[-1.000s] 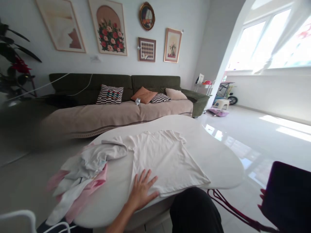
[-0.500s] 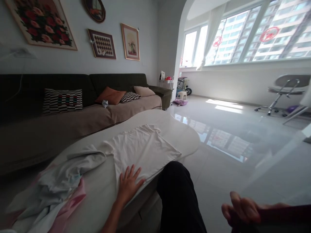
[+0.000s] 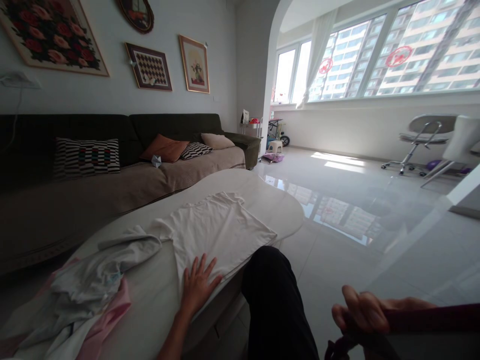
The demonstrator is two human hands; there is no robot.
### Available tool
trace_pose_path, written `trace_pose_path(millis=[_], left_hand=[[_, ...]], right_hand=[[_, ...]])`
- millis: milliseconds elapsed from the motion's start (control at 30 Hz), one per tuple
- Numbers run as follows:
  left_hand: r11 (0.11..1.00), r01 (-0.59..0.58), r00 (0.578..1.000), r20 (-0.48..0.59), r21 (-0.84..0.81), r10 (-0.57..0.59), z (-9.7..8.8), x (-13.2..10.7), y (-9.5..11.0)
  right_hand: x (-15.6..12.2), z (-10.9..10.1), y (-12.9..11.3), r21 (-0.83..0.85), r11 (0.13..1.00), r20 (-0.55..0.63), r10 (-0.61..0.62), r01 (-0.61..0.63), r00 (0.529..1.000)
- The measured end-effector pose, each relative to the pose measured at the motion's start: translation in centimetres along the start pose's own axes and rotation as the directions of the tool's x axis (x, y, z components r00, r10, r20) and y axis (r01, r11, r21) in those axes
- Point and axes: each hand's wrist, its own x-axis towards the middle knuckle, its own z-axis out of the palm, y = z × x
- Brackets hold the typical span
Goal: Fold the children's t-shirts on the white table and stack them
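Observation:
A white T-shirt (image 3: pixel 217 225) lies spread on the pale table, a few wrinkles across it. My left hand (image 3: pixel 197 285) rests flat on its near lower corner, fingers apart. At the lower right, the fingers of my right hand (image 3: pixel 362 310) are curled round the end of a dark red, long-edged thing (image 3: pixel 435 317); its kind is unclear. A dark loop hangs just below those fingers. Left of the T-shirt is a loose heap with a grey garment (image 3: pixel 86 280) over a pink cloth (image 3: pixel 108 320).
The table (image 3: pixel 270 200) has a rounded, wavy edge. My dark-trousered knee (image 3: pixel 273 290) is against its near side. A dark green sofa (image 3: pixel 176 130) with cushions stands behind. On the shiny tiled floor, a wheeled chair (image 3: pixel 420 135) stands by the windows.
The view has turned slightly right, so everything sits further left. My left hand stays flat on the T-shirt, and my right hand keeps its curled grip. A dark loop now shows below it.

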Motion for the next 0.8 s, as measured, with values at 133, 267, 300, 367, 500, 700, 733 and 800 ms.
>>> trace_pose_path(millis=[133,267,300,367,500,700,733,800], left_hand=[[1.0,-0.007,1.0,-0.006,-0.009,0.007,0.0,0.0,0.0],[1.0,0.002,1.0,-0.005,0.007,-0.002,0.0,0.0,0.1],[1.0,0.003,1.0,-0.005,0.011,-0.003,0.0,0.0,0.1],[1.0,0.005,1.0,0.0,0.016,-0.005,0.0,0.0,0.1],[1.0,0.004,1.0,-0.004,0.013,-0.004,0.0,0.0,0.1],[1.0,0.004,1.0,-0.002,-0.006,-0.004,-0.2,0.0,0.1],[1.0,0.005,1.0,0.001,-0.014,-0.005,-0.2,-0.1,0.1],[1.0,0.009,1.0,0.008,-0.027,-0.009,-0.3,-0.2,0.1]], right_hand=[[0.1,-0.2,0.4,0.088,0.994,-0.053,0.063,-0.058,0.997],[-0.4,-0.4,1.2,0.348,0.933,-0.229,0.182,-0.094,0.956],[-0.5,-0.5,1.3,0.422,0.903,-0.26,0.203,-0.078,0.944],[-0.5,-0.4,1.3,0.511,0.858,-0.276,0.221,-0.052,0.935],[-0.2,-0.4,1.1,0.461,0.883,-0.154,0.179,-0.09,0.972],[1.0,-0.3,0.8,0.197,0.961,-0.215,0.236,-0.195,0.947],[1.5,-0.2,0.7,0.171,0.963,-0.241,0.248,-0.21,0.938],[3.1,-0.3,0.6,0.1,0.953,-0.319,0.303,-0.286,0.898]])
